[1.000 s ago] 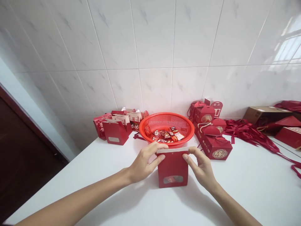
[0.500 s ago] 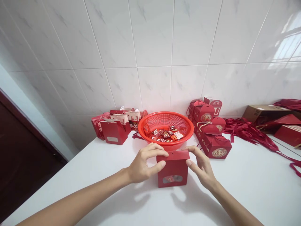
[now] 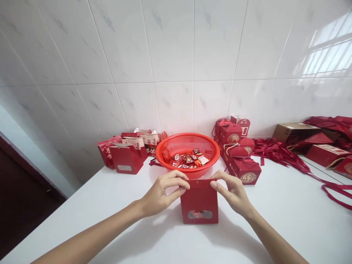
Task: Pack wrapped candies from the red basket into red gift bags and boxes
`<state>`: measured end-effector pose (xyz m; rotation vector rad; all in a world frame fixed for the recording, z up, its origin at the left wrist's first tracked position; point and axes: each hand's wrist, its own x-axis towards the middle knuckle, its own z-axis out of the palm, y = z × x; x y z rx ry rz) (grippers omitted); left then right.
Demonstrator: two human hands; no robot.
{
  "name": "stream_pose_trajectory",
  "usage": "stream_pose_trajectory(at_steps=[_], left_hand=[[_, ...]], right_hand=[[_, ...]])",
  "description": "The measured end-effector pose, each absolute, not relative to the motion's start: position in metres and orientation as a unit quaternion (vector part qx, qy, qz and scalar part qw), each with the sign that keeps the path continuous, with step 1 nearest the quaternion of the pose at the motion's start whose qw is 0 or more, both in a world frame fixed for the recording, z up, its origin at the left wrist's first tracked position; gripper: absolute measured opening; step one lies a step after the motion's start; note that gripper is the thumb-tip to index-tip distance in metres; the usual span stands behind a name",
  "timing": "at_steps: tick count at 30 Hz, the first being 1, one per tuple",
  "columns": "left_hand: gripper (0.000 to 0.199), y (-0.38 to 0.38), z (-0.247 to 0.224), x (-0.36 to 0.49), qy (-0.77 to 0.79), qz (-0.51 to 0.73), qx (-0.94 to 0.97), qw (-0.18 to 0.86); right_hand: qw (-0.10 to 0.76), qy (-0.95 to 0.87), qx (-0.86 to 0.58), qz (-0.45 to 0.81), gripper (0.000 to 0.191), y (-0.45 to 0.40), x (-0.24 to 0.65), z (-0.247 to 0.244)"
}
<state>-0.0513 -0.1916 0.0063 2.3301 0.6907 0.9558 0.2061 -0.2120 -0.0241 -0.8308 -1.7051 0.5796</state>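
A red paper gift box (image 3: 200,201) stands upright on the white table in front of me, its top flaps pressed together into a ridge. Something reddish shows through the clear oval window low on its front. My left hand (image 3: 164,191) pinches the left end of the top edge between thumb and fingers. At the right end, my right hand (image 3: 230,190) pinches the same edge. Just behind the box sits a red plastic colander (image 3: 189,139) with several wrapped candies (image 3: 187,159) inside.
Red and cream gift boxes (image 3: 126,157) stand at the left back. Stacked red boxes (image 3: 242,168) with gold emblems are right of the colander. Farther right lie dark red ribbons (image 3: 283,152), a cardboard box (image 3: 294,130) and more red boxes. A tiled wall (image 3: 176,106) rises behind the table (image 3: 132,234).
The box's top flap, folded forward before, now stands up in a closed ridge. Both hands have closed their fingers on its ends. The view has shifted slightly right.
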Motion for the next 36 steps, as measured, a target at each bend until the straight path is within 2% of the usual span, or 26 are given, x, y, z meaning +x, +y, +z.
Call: stream_pose_trajectory(at_steps=[2,4,7,10,14,17,19,25,31,36], left_hand=[[0.016,-0.192,0.006,-0.053,0.261,0.343,0.866,0.255],[0.015,-0.191,0.006,-0.054,0.270,0.337,0.865,0.254],[0.015,-0.190,0.007,-0.055,0.296,0.322,0.862,0.255],[0.016,-0.188,0.008,-0.055,0.314,0.305,0.860,0.260],[0.016,-0.187,0.010,-0.052,0.306,0.292,0.863,0.275],[0.017,-0.187,0.012,-0.050,0.304,0.286,0.865,0.279],[0.017,-0.187,0.013,-0.049,0.303,0.281,0.866,0.281],[0.018,-0.188,0.015,-0.050,0.293,0.267,0.876,0.274],[0.020,-0.192,0.034,-0.062,0.288,0.257,0.898,0.211],[0.022,-0.204,0.060,-0.096,0.304,0.257,0.908,0.131]], right_hand=[[0.583,-0.693,-0.361,0.221,0.022,-0.212,0.221,-0.014],[0.663,-0.616,-0.391,0.169,0.022,-0.212,0.243,-0.002],[0.819,-0.413,-0.398,-0.006,0.021,-0.211,0.280,0.018],[0.877,-0.270,-0.352,-0.184,0.019,-0.208,0.314,0.028],[0.828,-0.243,-0.437,-0.254,0.028,-0.195,0.345,0.015],[0.739,-0.279,-0.570,-0.225,0.048,-0.178,0.359,-0.007],[0.712,-0.303,-0.605,-0.189,0.056,-0.166,0.364,-0.023],[0.667,-0.378,-0.635,-0.092,0.057,-0.137,0.359,-0.053],[0.628,-0.431,-0.646,-0.049,0.052,-0.130,0.361,-0.062],[0.628,-0.410,-0.659,-0.063,0.063,-0.141,0.361,-0.052]])
